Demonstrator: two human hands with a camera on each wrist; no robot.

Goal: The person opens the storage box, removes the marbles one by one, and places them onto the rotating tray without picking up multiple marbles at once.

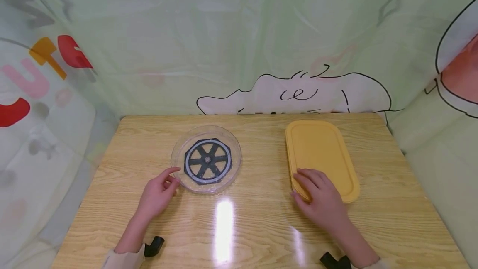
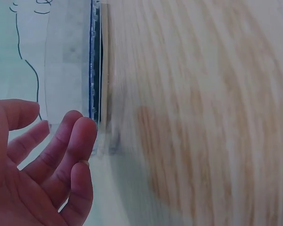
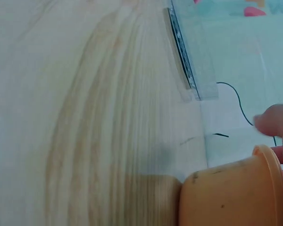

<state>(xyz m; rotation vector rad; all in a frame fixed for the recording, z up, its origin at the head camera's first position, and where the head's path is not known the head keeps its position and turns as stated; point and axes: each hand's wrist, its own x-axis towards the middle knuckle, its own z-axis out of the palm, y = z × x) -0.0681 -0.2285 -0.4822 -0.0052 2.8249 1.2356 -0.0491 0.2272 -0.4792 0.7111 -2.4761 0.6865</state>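
Observation:
A clear, round, straight-walled dish (image 1: 237, 173) stands on the left half of the table. A dark spoked wheel shape with a pale ring (image 1: 208, 160) shows at its bottom. My left hand (image 1: 158, 194) is at the dish's near left edge, fingers relaxed and slightly bent; in the left wrist view the fingertips (image 2: 87, 129) overlap the dish wall, and contact cannot be told. On the right is a yellow box with a rimmed lid (image 1: 321, 148). My right hand (image 1: 323, 200) lies over its near left corner, fingers on the lid. The right wrist view shows the thumb (image 3: 271, 120) apart from the rim.
Both things stand on a wood-grain table (image 1: 261, 219) with bright light reflections near the front. A printed pale green curtain (image 1: 224, 45) hangs behind the table's back edge and along both sides. Black wrist mounts (image 1: 154, 246) show at both sleeves.

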